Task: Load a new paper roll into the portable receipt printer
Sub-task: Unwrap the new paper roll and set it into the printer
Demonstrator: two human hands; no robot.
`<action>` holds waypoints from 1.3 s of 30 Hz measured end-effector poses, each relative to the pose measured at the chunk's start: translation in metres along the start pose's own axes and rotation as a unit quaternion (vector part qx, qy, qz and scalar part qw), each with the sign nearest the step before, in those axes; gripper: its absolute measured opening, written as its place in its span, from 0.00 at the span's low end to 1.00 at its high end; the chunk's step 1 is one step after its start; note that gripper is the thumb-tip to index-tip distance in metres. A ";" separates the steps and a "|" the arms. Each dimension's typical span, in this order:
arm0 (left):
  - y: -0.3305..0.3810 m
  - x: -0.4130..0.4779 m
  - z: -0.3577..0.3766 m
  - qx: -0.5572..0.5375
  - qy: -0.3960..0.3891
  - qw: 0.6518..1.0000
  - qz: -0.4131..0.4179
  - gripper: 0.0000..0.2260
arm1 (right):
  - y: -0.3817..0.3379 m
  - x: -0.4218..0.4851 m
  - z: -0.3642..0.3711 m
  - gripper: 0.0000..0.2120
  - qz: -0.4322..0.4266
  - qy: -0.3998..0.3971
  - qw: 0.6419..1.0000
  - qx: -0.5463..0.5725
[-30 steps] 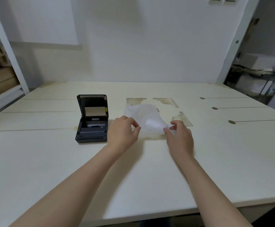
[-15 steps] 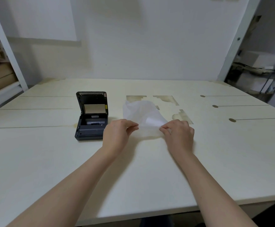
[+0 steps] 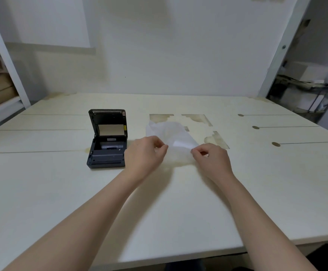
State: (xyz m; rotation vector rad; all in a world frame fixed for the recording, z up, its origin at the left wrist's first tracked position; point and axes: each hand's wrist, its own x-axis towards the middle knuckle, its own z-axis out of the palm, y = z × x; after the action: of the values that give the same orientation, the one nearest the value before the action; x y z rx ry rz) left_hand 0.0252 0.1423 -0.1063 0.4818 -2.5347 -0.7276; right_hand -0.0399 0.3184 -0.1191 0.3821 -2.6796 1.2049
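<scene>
Pale wall is filling the background behind a wide cream table (image 3: 178, 202) that is showing brown stained patches (image 3: 196, 119) and three dark round holes (image 3: 275, 144) with slots running off them; a white upright (image 3: 5, 55) with stacked boards is standing beyond the table on the printer's far side, and a dark metal rack (image 3: 315, 94) is sitting in shadow past the table's other corner. The portable receipt printer (image 3: 107, 145) is resting on the table with its lid (image 3: 108, 122) standing open, the paper bay lying uncovered; nothing is blocking it. Just beside the printer, away from the white upright, a translucent plastic wrapper (image 3: 171, 133) is being held just above the table, and a white shape inside it may be the paper roll, though it is too blurred to tell. The left hand (image 3: 144, 155) is sitting between printer and wrapper, thumb and forefinger pinched together on the wrapper's near edge; the right hand (image 3: 212, 159) is pinching the same edge on the side farther from the printer, fingers closed on the film.
</scene>
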 end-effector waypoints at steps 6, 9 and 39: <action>0.017 0.001 0.000 -0.040 0.056 0.997 0.040 0.09 | -0.006 0.011 -0.001 0.09 -0.088 0.084 0.992 -0.022; 0.019 0.005 0.005 -0.019 0.068 0.995 0.073 0.06 | -0.010 0.016 -0.001 0.04 -0.140 0.113 0.982 -0.059; 0.002 0.057 0.058 0.027 -0.164 0.980 0.106 0.42 | 0.008 0.043 0.030 0.16 -0.130 0.057 0.971 -0.191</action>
State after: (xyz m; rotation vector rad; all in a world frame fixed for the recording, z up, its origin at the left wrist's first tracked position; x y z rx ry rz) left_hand -0.0526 0.1423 -0.1305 0.1094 -2.8613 -0.7086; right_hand -0.0852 0.2945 -0.1334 0.5593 -2.5796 0.6006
